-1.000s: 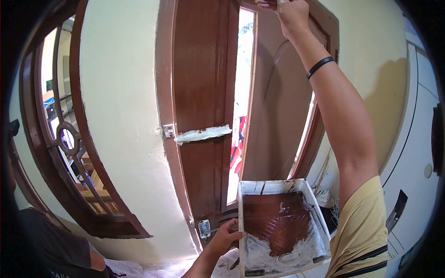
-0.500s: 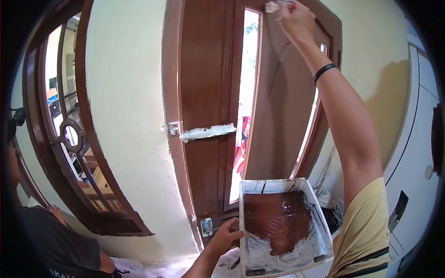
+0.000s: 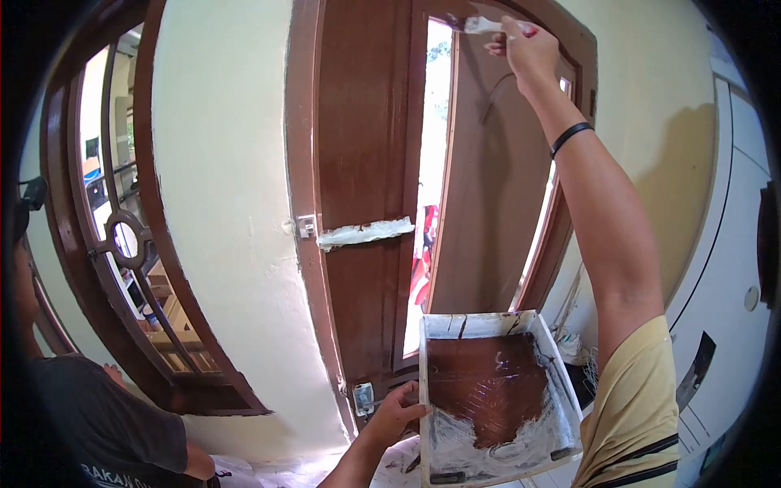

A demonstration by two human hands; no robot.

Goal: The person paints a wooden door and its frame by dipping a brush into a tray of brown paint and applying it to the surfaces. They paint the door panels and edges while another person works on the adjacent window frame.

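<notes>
Now the flat paintbrush [image 3: 486, 25], with its whitish middle, dark bristles and a touch of red at the handle, sits high in the view, its bristles pointing left in front of brown woodwork; the right hand [image 3: 533, 58] has its fingers closed around the handle. That hand has come slightly lower and to the right over the last half second, bringing more of the brush into view, which suggests a working stroke up there. Well below, the left hand [image 3: 399, 413] is curled at the side of a white, paint-streaked rectangular tray [image 3: 567, 390], thumb over the rim, gripping it; glossy brown paint [image 3: 488, 378] covers much of the bottom. Beyond lie a shiny reddish-brown door leaf [image 3: 358, 122] crossed by a ragged pale strip [image 3: 366, 233], a bright gap [image 3: 433, 163], and a duller brown panel [image 3: 484, 187]. At far left, a person in a dark printed T-shirt [image 3: 122, 423] is cut off by the frame. Whether the bristles touch the wood is hard to tell, and the left fingertips and the tray's underside are hidden.
</notes>
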